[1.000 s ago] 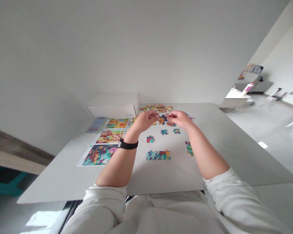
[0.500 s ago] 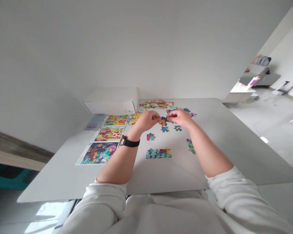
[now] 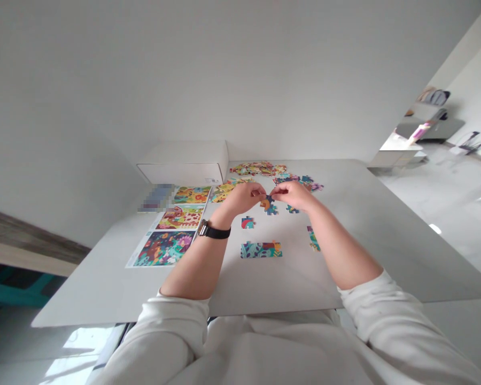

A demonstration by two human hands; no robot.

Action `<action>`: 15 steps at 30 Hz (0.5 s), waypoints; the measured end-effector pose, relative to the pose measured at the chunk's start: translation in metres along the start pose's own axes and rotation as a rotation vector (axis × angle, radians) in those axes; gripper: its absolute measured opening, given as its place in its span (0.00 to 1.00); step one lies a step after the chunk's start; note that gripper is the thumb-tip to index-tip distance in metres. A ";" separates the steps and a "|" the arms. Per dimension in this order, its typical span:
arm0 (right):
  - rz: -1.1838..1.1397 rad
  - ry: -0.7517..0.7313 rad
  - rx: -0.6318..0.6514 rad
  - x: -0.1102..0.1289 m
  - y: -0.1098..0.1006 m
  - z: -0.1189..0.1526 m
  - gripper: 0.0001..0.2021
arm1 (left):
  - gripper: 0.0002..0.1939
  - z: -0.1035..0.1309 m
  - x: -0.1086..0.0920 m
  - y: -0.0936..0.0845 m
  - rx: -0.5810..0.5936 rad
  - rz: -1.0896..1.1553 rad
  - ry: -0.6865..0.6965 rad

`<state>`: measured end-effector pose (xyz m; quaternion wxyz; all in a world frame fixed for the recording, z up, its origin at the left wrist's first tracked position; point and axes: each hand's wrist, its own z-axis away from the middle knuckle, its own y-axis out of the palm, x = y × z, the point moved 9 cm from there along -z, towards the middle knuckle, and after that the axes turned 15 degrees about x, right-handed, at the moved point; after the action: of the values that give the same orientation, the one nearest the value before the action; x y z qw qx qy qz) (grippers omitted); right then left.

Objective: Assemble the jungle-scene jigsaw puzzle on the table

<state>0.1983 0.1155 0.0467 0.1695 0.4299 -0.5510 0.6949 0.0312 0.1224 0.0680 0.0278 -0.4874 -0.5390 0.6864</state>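
Observation:
My left hand (image 3: 246, 198), with a black-strapped watch (image 3: 212, 230) on the wrist, is closed in a pinch on the left edge of a dark blue puzzle piece (image 3: 268, 205) with an orange shape. From the other side, the closed fingertips of my right hand (image 3: 293, 194) pinch the same piece near its top. Fingers partly cover it, and another blue piece meets its lower edge. A blue piece (image 3: 292, 209) lies under my right hand. Nearer me are a red and teal piece (image 3: 248, 223), a joined strip of pieces (image 3: 261, 250) and a colourful piece (image 3: 313, 239) beside my right forearm.
Heaps of puzzle pieces (image 3: 258, 169) lie at the back of the white table (image 3: 264, 291). A picture sheet (image 3: 166, 248) rests at the left, below a white box (image 3: 180, 172). A wall stands behind.
My right fingertips have moved slightly left, closer to my left hand. The orange-marked piece now sits against the blue piece below it, with less gap between them. The camera view has shifted slightly.

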 end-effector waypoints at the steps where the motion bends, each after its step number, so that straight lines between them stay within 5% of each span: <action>1: 0.002 -0.013 -0.010 -0.003 0.000 -0.002 0.06 | 0.09 -0.001 0.005 0.000 -0.007 0.000 -0.018; 7: 0.215 0.113 -0.091 -0.027 0.000 -0.006 0.06 | 0.09 -0.006 0.053 0.006 -0.023 0.028 -0.210; 15: 0.571 0.181 0.123 -0.029 0.037 -0.009 0.17 | 0.09 -0.013 0.085 0.038 0.086 -0.065 -0.375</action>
<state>0.1851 0.1186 0.0009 -0.0107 0.2036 -0.5890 0.7820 0.0146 0.1639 -0.0146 -0.0304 -0.3316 -0.5202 0.7864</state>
